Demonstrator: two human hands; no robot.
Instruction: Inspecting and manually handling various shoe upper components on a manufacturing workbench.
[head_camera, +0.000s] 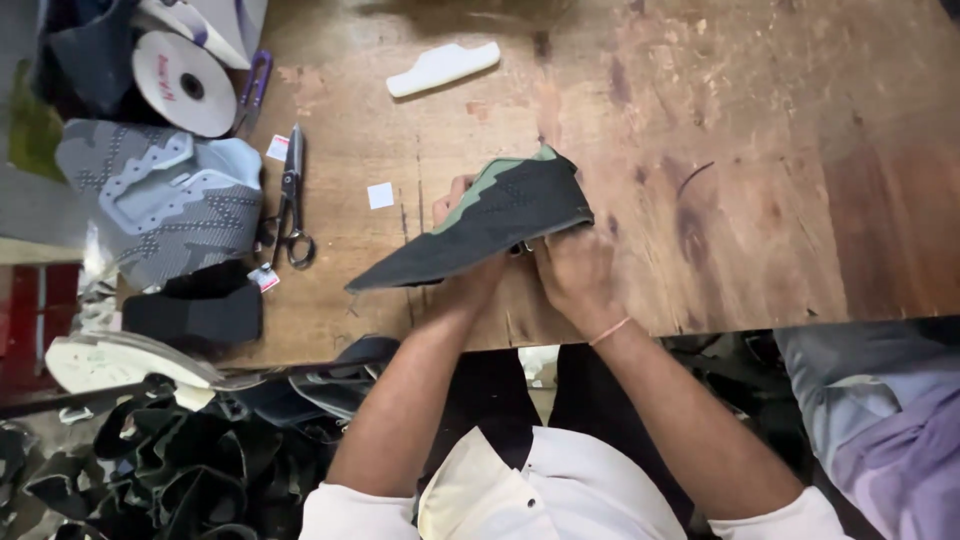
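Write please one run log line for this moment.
left hand: under dark shoe upper | right hand: grips its lower edge | upper: lifted above wooden table | scissors: lying apart, left

Single head view, steep downward, close over wooden table (700, 150).

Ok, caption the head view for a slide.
Both hands, left hand and right hand, hold a dark knitted shoe upper with green trim over a worn wooden table.

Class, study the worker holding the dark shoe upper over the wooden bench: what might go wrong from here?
The dark knit shoe upper with green trim, held by the left hand and right hand, might snag on the rough wooden bench. The open steel scissors lying nearby might nick a reaching arm.
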